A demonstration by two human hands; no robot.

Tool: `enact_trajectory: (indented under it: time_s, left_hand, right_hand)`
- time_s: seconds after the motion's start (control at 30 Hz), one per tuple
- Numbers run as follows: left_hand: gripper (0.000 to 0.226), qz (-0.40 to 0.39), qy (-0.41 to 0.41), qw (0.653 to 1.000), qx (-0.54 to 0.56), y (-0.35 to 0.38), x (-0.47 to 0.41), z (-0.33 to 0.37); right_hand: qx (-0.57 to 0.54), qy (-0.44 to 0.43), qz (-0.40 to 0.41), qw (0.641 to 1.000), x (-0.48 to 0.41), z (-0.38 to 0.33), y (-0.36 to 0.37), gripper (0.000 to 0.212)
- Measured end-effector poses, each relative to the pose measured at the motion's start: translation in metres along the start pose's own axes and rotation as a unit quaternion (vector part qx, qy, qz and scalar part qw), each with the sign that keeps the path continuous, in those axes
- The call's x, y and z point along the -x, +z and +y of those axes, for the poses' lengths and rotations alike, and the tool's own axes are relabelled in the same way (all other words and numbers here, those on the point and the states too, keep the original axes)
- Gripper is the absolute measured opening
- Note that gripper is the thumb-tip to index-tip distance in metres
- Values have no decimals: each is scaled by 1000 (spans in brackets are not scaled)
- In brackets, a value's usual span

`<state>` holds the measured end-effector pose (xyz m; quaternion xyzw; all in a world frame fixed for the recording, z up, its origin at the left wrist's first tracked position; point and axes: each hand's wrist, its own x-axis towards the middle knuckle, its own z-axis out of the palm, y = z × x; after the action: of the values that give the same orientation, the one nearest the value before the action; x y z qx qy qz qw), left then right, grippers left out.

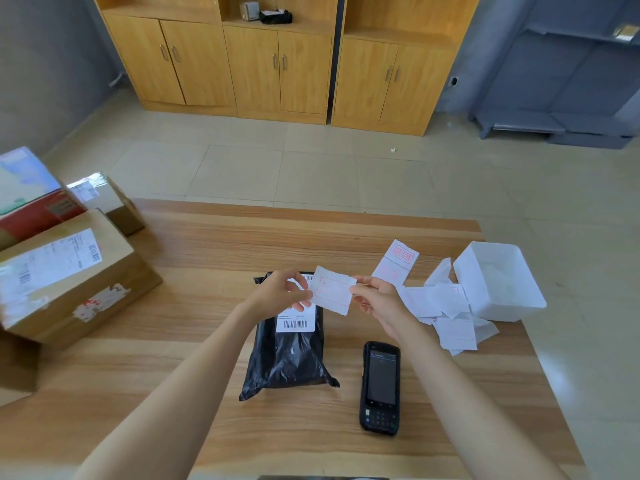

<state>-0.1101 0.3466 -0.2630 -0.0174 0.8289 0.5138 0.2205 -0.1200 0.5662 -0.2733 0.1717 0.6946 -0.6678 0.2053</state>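
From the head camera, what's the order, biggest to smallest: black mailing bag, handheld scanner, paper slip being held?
black mailing bag
handheld scanner
paper slip, though the scanner sits nearer the camera.

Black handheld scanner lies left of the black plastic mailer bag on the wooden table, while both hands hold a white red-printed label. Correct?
No: the head view shows the black handheld scanner right of the black plastic mailer bag on the wooden table; left hand and right hand hold the white red-printed label.
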Motion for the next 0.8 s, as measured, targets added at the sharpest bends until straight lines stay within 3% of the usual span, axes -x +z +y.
enact_trajectory:
  time_s: [0.3,0.43,0.8]
  left_hand:
    - [24,10,-66,998,15,2,36,-46]
    - [10,1,-85,996,3,1,49,-58]
    - [15,-27,-130,991,-19,-5,56,-76]
  right_hand:
    - [59,-3,-7,998,8,34,37,21]
    - [83,-8,-13,996,10,50,51,20]
    - [136,-17,-25,990,11,69,65,17]
